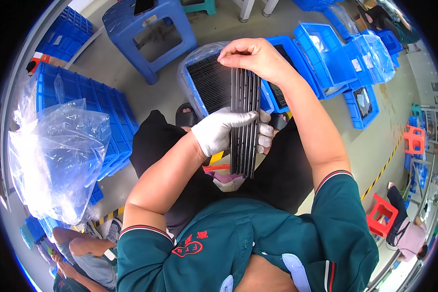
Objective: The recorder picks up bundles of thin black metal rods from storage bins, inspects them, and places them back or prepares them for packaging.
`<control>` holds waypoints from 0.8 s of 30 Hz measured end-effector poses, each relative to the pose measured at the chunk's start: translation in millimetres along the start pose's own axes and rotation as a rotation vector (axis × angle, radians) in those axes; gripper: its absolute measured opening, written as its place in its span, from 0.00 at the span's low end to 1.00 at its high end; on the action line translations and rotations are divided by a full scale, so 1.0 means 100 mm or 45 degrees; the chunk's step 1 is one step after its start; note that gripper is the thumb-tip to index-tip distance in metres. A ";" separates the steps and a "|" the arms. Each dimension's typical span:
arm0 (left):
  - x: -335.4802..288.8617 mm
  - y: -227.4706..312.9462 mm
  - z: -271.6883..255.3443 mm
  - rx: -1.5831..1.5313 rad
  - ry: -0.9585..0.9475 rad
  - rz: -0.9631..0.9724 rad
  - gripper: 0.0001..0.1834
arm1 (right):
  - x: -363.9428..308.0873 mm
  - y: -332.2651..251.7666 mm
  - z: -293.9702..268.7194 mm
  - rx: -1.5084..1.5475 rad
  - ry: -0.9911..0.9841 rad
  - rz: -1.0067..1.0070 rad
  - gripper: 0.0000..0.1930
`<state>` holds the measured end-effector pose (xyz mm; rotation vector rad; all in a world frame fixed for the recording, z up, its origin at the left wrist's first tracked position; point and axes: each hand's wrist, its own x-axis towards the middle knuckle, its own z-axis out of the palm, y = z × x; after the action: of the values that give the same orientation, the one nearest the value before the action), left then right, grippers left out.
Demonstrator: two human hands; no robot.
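My left hand (218,127), in a white glove, is wrapped round a bundle of long, thin black strips (243,104) with small notches or holes along them. The strips stand lengthwise in front of my body, side by side. At their far end is my bare right hand (250,56), its thumb and forefinger pinched together just left of the strip tops. Whether anything fine is between those fingertips is too small to tell. Beyond my hands, a plastic-lined blue crate (186,90) holds rows of similar black strips (210,82).
Another blue crate (267,90) with black parts stands to its right. Blue bins (333,58) are stacked at far right. A blue stool (153,68) is ahead left; stacked crates (90,92) with clear plastic bags (63,155) are at left. Other people sit lower left and far right.
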<state>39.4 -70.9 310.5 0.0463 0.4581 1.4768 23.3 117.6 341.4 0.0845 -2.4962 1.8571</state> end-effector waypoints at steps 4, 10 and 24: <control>-0.01 -0.01 -0.02 -0.009 -0.007 0.002 0.23 | -0.01 -0.05 0.00 0.005 -0.020 0.002 0.08; -0.02 0.00 0.01 -0.054 -0.031 -0.007 0.24 | -0.01 -0.02 -0.02 0.095 -0.014 0.005 0.08; 0.00 -0.02 -0.01 -0.017 -0.008 0.010 0.25 | -0.05 -0.10 -0.01 -0.084 0.064 0.034 0.06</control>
<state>41.0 -70.8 308.9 0.0421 0.4439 1.4867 28.9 115.4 350.9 0.0030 -2.5335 1.7615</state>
